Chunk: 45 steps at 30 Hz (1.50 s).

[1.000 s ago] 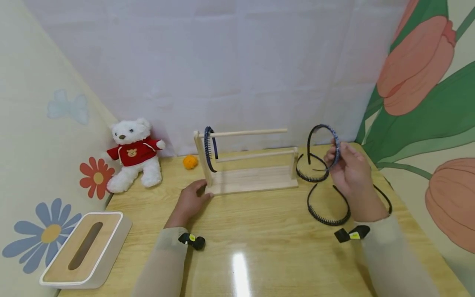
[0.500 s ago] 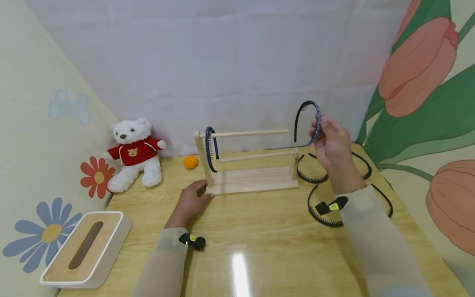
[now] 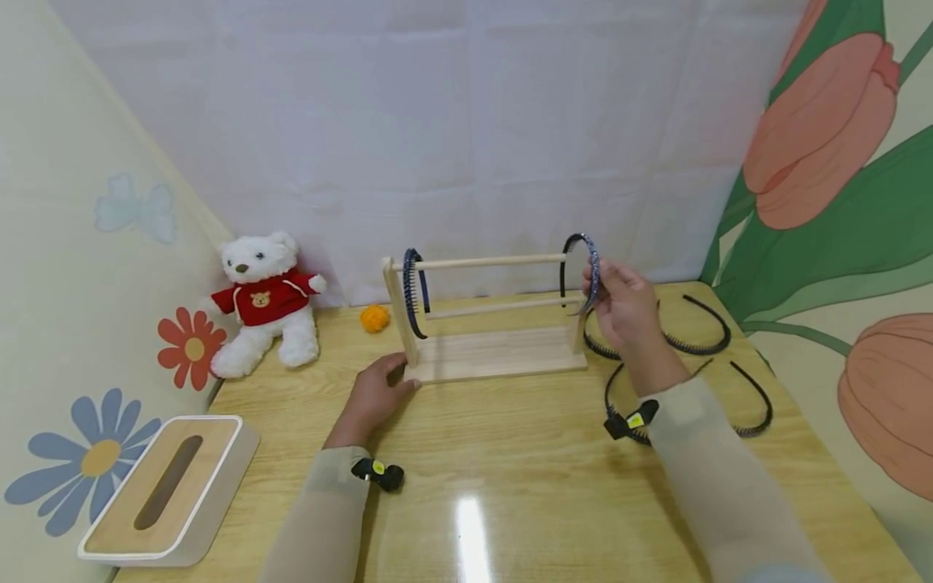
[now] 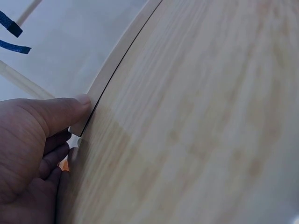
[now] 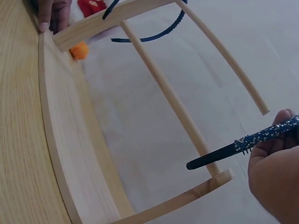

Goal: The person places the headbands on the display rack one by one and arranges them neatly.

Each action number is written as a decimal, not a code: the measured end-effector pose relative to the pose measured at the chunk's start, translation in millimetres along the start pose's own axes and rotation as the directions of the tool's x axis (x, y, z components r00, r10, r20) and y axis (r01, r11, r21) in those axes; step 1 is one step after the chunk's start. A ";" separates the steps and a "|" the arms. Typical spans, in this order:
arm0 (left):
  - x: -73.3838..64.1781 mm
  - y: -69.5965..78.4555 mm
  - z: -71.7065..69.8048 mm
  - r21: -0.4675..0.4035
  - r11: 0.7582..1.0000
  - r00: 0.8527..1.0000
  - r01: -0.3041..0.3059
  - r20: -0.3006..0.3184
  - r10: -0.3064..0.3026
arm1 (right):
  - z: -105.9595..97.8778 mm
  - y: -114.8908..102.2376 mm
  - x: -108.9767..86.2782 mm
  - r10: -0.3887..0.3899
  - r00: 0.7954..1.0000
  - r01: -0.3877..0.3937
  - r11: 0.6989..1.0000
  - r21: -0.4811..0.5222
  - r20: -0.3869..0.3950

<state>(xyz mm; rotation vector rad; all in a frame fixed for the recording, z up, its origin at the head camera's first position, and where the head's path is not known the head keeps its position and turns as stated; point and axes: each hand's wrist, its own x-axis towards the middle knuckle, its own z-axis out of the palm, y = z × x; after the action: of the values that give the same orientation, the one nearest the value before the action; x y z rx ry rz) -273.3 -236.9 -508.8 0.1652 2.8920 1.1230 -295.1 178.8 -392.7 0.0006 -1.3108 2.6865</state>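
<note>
My right hand [image 3: 625, 304] pinches a glittery dark-blue toothed headband [image 3: 594, 267] upright at the right end of a wooden rack [image 3: 496, 354]. In the right wrist view, this headband [image 5: 264, 136] is just beyond the free end of the upper rod [image 5: 265, 112], its dark tip overlapping the lower rod. Another dark-blue headband [image 3: 410, 291] hangs at the rack's left end, around the rods. My left hand [image 3: 373, 397] holds the base's front left corner; the left wrist view shows the thumb [image 4: 70, 112] on its edge and the fingers curled behind.
Several black toothed headbands [image 3: 701, 350] lie on the table right of the rack, partly hidden by my right arm. An orange pompom [image 3: 375, 318] and a white teddy bear [image 3: 264, 300] are at the back left. A tissue box [image 3: 219, 486] stands front left.
My right hand has carried the glittery headband left from over the loose headbands, up and then down to the upper rod's free end. My left hand has stayed on the rack.
</note>
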 end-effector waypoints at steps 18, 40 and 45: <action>0.1 -0.9 -0.5 -0.019 1.000 1.000 -0.001 0.003 0.001 | 31.3 31.2 -6.2 -0.028 0.998 0.036 0.986 -0.165 0.050; -1.0 -4.9 -0.3 -0.017 1.000 1.000 -0.013 0.003 0.013 | 136.2 104.6 -22.3 0.055 0.981 -0.015 0.979 -0.205 0.188; -2.0 -3.6 -1.0 -0.020 1.000 1.000 -0.011 0.002 0.011 | 144.5 109.4 -24.1 0.069 0.979 -0.028 0.977 -0.213 0.191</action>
<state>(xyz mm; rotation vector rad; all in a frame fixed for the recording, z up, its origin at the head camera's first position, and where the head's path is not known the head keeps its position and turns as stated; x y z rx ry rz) -271.8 -240.4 -510.5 0.1821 2.8803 1.1520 -295.8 -4.0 -390.8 0.2195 -1.6680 2.6295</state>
